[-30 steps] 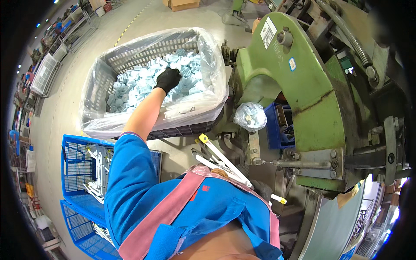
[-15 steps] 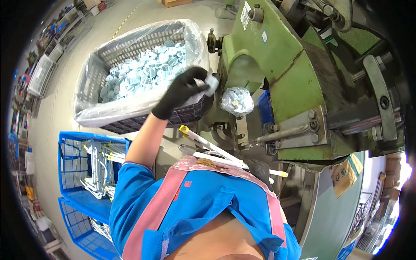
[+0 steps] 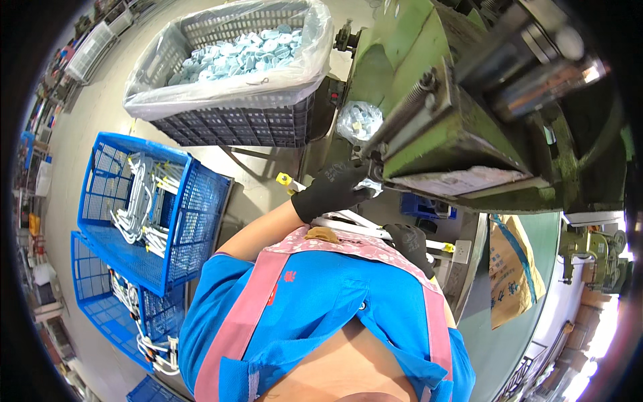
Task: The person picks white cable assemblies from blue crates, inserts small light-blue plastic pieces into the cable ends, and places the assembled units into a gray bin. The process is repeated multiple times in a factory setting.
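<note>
My pink apron (image 3: pixel 367 245) lies closest, across my lap, and just beyond its edge my gloved right hand (image 3: pixel 408 243) is closed around the white tubing (image 3: pixel 355 229), as far as I can tell, since my fingers are turned out of view. One yellow end cap (image 3: pixel 441 246) sticks out to the right of that fist; another points up at the left, beside my left wrist. My gloved left hand (image 3: pixel 333 189) pinches a pale blue piece (image 3: pixel 370 185), mostly hidden, at my fingertips above the tubing.

Right in the way stands the green machine (image 3: pixel 395 50): its spring rod (image 3: pixel 404 108) slants down to end just beside those fingers, and its bulk covers much of the space ahead and to the right. A clear bag (image 3: pixel 360 122) with pale bits showing through sits against it, a little past my left hand. A low blue bin (image 3: pixel 429 206) is tucked below.

To my left, blue crates (image 3: pixel 179 231) hold more white tubes. At my right a tan sack (image 3: pixel 514 278) lies on a green tabletop (image 3: pixel 546 234). Farther ahead, a dark crate (image 3: pixel 234 122) lined with plastic sheeting (image 3: pixel 201 99) carries a heap of pale blue pieces (image 3: pixel 248 55).
</note>
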Motion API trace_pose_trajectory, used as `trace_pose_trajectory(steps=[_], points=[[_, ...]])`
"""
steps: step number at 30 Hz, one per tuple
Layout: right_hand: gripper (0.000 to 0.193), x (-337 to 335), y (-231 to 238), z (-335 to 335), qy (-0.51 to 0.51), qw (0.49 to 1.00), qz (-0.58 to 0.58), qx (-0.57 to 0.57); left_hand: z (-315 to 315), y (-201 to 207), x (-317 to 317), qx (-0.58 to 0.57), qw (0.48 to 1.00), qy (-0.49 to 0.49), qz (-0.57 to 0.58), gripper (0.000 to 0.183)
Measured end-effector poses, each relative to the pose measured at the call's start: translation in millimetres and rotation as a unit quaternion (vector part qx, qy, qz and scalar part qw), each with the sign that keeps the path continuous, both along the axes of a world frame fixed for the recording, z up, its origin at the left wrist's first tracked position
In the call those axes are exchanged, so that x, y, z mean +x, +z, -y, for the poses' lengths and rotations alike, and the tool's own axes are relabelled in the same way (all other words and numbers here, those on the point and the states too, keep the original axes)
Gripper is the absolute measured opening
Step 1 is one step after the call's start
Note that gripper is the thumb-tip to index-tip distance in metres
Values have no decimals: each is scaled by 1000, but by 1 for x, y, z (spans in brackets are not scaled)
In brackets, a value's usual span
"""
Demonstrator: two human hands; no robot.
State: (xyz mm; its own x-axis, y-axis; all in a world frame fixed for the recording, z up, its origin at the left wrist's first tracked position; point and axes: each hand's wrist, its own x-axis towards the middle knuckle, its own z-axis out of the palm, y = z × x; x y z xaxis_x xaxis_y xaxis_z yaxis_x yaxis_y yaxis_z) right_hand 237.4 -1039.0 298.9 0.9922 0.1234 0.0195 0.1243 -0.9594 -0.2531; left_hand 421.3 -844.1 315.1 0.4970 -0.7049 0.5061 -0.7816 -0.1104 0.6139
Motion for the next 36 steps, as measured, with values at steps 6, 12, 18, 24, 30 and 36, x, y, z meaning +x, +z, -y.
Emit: trace_pose_trajectory(steps=[6, 12, 18, 24, 30, 36], points=[[32, -10, 7, 26, 56, 998, 26, 13, 4, -30, -26, 39, 994, 97, 0, 40], [33, 4, 29, 33, 106, 989, 96, 23, -26, 4, -35, 23, 982, 184, -35, 29], [38, 36, 49, 25, 139, 987, 74, -41, -90, 26, -47, 143, 963, 219, -59, 25], [34, 68, 42, 8, 120, 984, 134, -8, -107, 15, -46, 111, 960, 255, -28, 22], [39, 82, 35, 6, 144, 968, 205, 17, -111, 24, -23, 120, 957, 262, -35, 24], [27, 83, 29, 10, 114, 956, 244, -116, -107, 32, -11, 113, 959, 254, -46, 26]])
